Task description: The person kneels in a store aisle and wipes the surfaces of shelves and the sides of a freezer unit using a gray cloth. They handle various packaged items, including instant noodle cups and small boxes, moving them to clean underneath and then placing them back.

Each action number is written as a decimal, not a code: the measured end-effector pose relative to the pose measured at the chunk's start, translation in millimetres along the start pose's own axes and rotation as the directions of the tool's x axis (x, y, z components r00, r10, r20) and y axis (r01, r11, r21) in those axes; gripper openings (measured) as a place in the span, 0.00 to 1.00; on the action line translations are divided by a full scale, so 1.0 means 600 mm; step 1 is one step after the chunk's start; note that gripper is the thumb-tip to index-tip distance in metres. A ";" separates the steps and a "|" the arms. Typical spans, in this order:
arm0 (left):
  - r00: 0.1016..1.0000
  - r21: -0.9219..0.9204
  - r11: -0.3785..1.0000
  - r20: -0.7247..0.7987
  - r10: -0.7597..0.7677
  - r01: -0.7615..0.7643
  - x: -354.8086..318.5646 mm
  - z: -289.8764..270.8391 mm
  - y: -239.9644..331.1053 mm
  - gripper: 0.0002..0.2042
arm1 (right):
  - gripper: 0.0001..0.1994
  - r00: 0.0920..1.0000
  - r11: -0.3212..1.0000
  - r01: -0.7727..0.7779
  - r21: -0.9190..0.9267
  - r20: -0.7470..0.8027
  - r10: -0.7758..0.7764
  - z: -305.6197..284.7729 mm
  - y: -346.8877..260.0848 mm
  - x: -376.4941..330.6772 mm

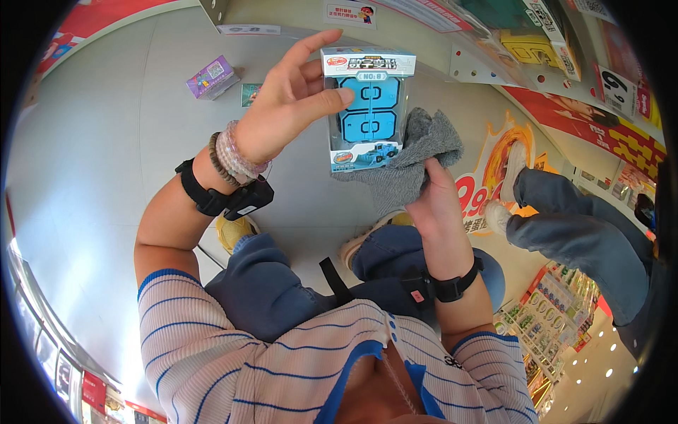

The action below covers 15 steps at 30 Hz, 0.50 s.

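My left hand [291, 106] grips the upper left side of a boxed toy [368, 112], its thumb pressed across the clear window. Through the window shows a bright blue blocky toy; the box has white printed top and bottom bands. In my right hand [438, 201] is a bunched grey cloth [424, 145], which touches the lower right side of the box. Part of the cloth lies behind the box, and some right fingers are hidden beneath it.
A purple box [212, 77] and a small green package [250, 95] lie on the floor at the far left. Shelves with price tags [616, 90] and a yellow boxed item [531, 48] run along the far right. Another person's legs [590, 226] stand at right.
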<state>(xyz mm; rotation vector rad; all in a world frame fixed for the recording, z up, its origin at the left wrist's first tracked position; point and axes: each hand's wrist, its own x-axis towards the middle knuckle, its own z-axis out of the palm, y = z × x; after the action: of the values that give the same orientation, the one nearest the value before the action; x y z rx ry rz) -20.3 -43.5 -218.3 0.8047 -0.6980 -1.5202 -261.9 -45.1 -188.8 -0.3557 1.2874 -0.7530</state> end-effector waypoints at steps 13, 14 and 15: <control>0.870 0.564 0.704 0.055 0.490 -0.432 0.055 -0.076 0.019 0.26 | 0.15 0.983 0.935 0.167 -0.313 0.129 -0.132 0.038 0.003 -0.032; 0.855 0.669 0.600 0.104 0.508 -0.438 0.055 -0.084 0.015 0.26 | 0.15 0.982 0.934 0.171 -0.314 0.126 -0.138 0.039 0.003 -0.033; 0.841 0.759 0.482 0.154 0.519 -0.437 0.056 -0.091 0.015 0.26 | 0.15 0.982 0.933 0.176 -0.315 0.124 -0.143 0.039 0.002 -0.034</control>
<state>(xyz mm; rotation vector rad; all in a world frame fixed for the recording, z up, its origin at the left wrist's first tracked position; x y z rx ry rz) 27.8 -76.5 -245.7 1.1799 -1.4253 -0.5929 -241.0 -34.3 -168.5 -0.7642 1.2998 -0.6484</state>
